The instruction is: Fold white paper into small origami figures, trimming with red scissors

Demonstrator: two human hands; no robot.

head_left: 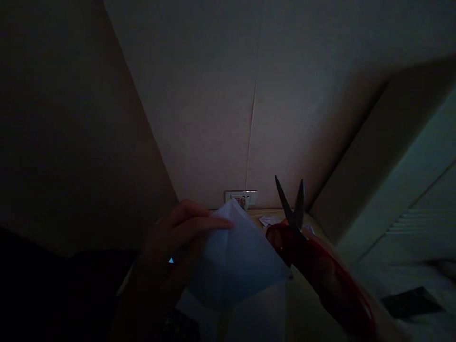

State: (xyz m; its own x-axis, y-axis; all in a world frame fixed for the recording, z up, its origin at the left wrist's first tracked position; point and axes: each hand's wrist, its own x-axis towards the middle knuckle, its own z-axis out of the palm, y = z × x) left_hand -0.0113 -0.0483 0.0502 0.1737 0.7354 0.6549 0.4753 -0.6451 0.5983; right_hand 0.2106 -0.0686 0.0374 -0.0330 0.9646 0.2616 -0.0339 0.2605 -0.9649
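My left hand (185,232) pinches a folded sheet of white paper (238,256) near its pointed top, thumb behind and fingers across the front. The paper has a crease down from its tip and a slanting right edge. In my right hand (324,270) are red-handled scissors (294,218), their blades spread and pointing up. The blades stand to the right of the paper, apart from it. Dim light hides much of the right hand's fingers.
Small pieces of white paper (270,221) lie on the pale tabletop (306,304) behind the scissors. A wall socket (253,195) with a plug sits at the back. A padded panel (388,156) rises at right, and a dark flat object (412,302) rests on the bedding.
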